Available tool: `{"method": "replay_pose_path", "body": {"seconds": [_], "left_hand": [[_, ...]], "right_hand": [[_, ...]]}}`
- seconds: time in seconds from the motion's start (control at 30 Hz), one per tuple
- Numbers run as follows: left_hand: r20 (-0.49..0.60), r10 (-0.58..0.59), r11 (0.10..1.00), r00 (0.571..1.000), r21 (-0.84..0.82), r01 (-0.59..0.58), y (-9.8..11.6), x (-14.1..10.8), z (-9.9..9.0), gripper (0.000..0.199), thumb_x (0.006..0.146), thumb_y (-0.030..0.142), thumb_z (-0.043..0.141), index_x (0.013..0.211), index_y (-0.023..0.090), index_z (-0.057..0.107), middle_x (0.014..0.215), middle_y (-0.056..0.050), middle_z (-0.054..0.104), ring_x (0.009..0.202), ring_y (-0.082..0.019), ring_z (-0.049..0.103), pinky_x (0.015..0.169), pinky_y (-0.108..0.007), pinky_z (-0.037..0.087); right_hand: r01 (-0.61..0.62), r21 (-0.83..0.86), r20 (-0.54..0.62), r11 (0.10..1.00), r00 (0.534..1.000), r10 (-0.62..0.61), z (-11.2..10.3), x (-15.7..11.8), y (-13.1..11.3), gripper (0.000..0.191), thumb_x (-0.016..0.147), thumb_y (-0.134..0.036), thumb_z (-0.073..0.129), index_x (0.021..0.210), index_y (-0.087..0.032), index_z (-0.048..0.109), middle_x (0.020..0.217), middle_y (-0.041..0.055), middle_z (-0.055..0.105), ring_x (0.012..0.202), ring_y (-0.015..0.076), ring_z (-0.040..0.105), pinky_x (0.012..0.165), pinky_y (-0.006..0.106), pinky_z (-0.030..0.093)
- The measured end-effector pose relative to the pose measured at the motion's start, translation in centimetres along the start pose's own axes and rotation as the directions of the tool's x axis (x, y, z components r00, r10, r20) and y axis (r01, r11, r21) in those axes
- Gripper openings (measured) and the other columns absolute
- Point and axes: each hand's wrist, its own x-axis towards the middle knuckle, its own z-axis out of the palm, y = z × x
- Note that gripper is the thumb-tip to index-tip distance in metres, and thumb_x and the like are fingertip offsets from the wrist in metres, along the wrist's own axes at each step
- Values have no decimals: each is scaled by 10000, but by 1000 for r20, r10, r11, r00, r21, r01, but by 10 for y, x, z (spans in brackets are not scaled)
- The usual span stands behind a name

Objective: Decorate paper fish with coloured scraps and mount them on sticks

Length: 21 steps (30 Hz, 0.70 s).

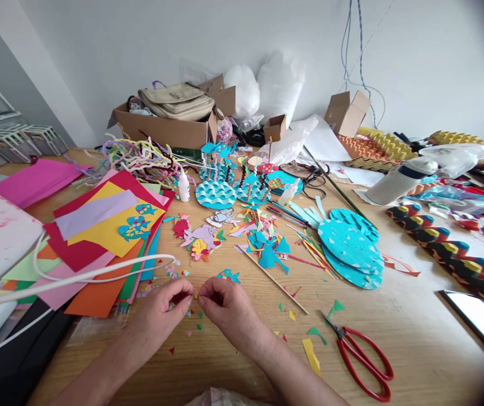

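Note:
My left hand (169, 304) and my right hand (225, 304) meet above the front of the wooden table, thumbs and forefingers pinched close together. Whatever is between the fingertips is too small to make out. Just beyond my right hand lies a blue paper fish (229, 275) with coloured dots. Tiny paper bits (200, 326) are strewn around and below both hands. Farther off sits a pile of cut paper fish (201, 239) in red, purple and yellow. A thin wooden stick (273, 280) lies to the right, and red-handled scissors (362, 358) rest nearer the front.
Coloured paper sheets (93, 225) are stacked at left, crossed by a white cable (110, 268). Glue bottles (184, 187) stand behind. Blue discs (351, 248), a white flask (402, 179) and a dark tablet (478, 324) occupy the right. A cardboard box (169, 129) stands at the back.

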Motion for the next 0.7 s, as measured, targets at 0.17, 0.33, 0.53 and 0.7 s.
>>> {"method": "replay_pose_path", "body": {"seconds": [0.17, 0.33, 0.53, 0.7], "left_hand": [[25, -21, 999, 999, -25, 22, 4, 0, -2, 169, 752, 281, 382, 693, 207, 523, 592, 39, 488, 569, -125, 471, 520, -208, 382], [49, -44, 998, 998, -40, 46, 6, 3, 1, 136, 722, 272, 407, 671, 211, 518, 617, 35, 527, 602, -133, 503, 566, -219, 405], [42, 57, 998, 998, 29, -58, 7, 10, 6, 156, 760, 258, 400, 677, 202, 519, 611, 35, 539, 585, -124, 518, 550, -210, 410], [18, 347, 885, 938, 324, -333, 1, 16, 14, 204, 796, 144, 367, 803, 201, 563, 793, -11, 606, 757, -155, 565, 681, -259, 452]], "right_hand": [[-6, -9, -13, 1000, 1000, 6, -3, 0, 1, 83, 697, -135, 485, 653, -150, 553, 552, -44, 495, 515, 71, 413, 477, 171, 302], [-28, -20, -17, 999, 999, 28, -1, 0, 0, 83, 687, -137, 489, 636, -153, 553, 561, -41, 501, 519, 73, 409, 484, 174, 310], [-1, -68, -34, 998, 999, -1, -36, 4, 4, 86, 705, -159, 490, 657, -146, 561, 565, -40, 493, 519, 70, 406, 478, 173, 301], [-107, -246, -59, 963, 994, 96, -71, 14, 19, 90, 688, -138, 501, 649, -140, 581, 562, -39, 500, 519, 73, 409, 478, 176, 290]]}}
